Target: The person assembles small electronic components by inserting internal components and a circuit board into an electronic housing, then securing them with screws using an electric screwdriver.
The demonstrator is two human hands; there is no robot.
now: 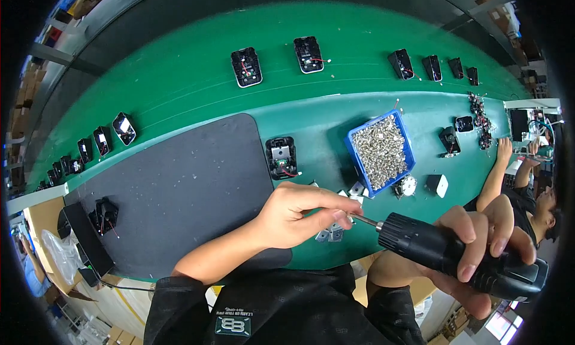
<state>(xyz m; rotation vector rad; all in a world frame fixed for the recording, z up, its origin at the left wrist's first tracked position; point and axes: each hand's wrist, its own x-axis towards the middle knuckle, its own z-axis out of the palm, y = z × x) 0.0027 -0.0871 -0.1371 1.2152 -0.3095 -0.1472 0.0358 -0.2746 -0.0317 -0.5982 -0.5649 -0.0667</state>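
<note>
In my right hand (479, 243) is a black electric screwdriver (419, 240), its fingers wrapped round the body. The steel bit (365, 220) points left, toward my left hand (302, 210). Thumb and forefinger of that hand pinch together at the bit's tip; whatever is between them is too small to make out. Beyond the left hand, an open black device housing (281, 157) with a small green circuit board and a red wire lies on the green bench. A blue bin (412, 147) full of small metal screws (378, 150) stands behind the screwdriver. Several small metal plates (330, 232) lie partly hidden beneath my left hand.
A dark grey mat (173, 189) covers the bench at left. Along the green conveyor belt (197, 58) sit several black housings (246, 67). A round metallic part (406, 186) and a white-faced block (438, 185) lie right of the bin. At far right a co-worker's arm (496, 171) rests on the bench.
</note>
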